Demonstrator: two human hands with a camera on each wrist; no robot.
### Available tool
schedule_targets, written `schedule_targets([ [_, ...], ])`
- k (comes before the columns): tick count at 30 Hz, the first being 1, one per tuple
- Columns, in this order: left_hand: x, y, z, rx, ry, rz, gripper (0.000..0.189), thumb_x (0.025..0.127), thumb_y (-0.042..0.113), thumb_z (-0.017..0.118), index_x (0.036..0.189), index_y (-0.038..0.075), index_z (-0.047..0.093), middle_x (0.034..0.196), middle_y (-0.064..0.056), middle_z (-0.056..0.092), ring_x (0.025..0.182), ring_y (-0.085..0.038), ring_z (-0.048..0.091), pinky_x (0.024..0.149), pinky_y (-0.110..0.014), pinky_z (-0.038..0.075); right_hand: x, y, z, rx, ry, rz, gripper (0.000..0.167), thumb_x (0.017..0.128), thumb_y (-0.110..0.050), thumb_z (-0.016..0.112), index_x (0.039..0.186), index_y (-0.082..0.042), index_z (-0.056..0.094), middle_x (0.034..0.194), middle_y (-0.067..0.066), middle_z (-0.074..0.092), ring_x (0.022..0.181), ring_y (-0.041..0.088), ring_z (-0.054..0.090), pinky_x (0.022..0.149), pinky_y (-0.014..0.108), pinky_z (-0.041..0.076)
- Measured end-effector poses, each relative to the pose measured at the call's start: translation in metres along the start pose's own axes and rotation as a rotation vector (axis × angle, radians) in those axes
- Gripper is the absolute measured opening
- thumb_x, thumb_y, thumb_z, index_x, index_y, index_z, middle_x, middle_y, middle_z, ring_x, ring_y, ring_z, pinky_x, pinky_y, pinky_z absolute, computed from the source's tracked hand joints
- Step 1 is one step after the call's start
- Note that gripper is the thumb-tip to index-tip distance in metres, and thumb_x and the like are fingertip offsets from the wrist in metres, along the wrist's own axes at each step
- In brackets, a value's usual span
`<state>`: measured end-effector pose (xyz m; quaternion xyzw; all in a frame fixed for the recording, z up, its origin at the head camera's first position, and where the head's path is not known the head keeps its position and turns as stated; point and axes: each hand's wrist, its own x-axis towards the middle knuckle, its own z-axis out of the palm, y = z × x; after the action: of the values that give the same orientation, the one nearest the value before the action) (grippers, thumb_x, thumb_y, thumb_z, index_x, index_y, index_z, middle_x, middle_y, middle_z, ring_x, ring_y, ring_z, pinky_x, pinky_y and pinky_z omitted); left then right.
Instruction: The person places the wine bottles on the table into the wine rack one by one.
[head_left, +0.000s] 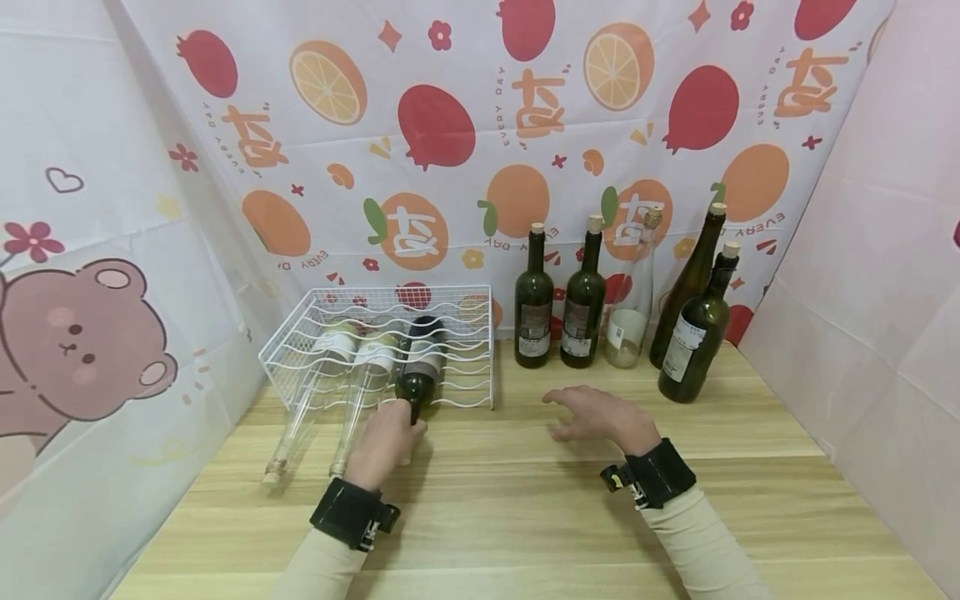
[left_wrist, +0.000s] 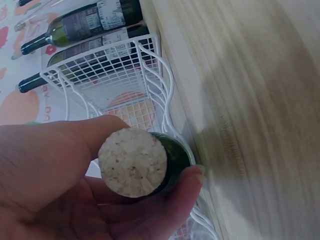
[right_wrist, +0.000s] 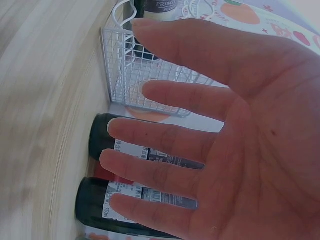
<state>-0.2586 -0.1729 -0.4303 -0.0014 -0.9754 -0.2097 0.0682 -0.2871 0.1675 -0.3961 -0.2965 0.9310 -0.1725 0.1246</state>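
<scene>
Bottle of dark-green glass [head_left: 417, 387] is lying in a white wire rack [head_left: 492, 350] beyond the left grip [head_left: 386, 443], which is clasping its neck; the right grip [head_left: 597, 417] is hovering unclenched.

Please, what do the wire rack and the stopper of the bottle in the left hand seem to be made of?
Wire rack: probably metal with smooth white coating, judging by its thin, even wires and mesh.
Stopper: apparently cork, matte; its tan end shows darker specks.
</scene>
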Motion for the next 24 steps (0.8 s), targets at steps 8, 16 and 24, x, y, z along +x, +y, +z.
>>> schedule_targets([
  [8,-0.0037,0.0011,0.0002,0.069,0.101,0.045,0.025,0.08,0.016,0.084,0.082,-0.003,0.066,0.074,-0.018,0.067,0.06,-0.031,0.063,0.05,-0.041,0.049,0.0013,0.003,0.0029,-0.005,0.004,-0.01,0.052,0.097,-0.023,0.071,0.143,-0.006,0.056,0.144,0.021,0.06,0.134,0.038,0.057,0.113,0.054,0.045],
  [16,-0.0057,0.0026,-0.0006,0.084,0.181,0.08,0.023,0.079,0.008,0.083,0.088,-0.006,0.067,0.08,-0.025,0.069,0.065,-0.037,0.066,0.052,-0.045,0.052,0.0012,0.0031,0.0026,-0.013,0.008,-0.004,0.051,0.097,-0.022,0.072,0.143,-0.007,0.056,0.143,0.021,0.061,0.133,0.038,0.058,0.112,0.054,0.045],
  [24,-0.0051,0.0021,-0.0008,0.098,0.156,0.068,0.019,0.082,0.01,0.079,0.085,-0.005,0.066,0.077,-0.024,0.068,0.062,-0.036,0.065,0.05,-0.043,0.049,0.0019,0.0039,0.0032,-0.007,0.004,0.013,0.053,0.096,-0.022,0.073,0.144,-0.008,0.056,0.143,0.021,0.061,0.133,0.038,0.057,0.112,0.055,0.045],
])
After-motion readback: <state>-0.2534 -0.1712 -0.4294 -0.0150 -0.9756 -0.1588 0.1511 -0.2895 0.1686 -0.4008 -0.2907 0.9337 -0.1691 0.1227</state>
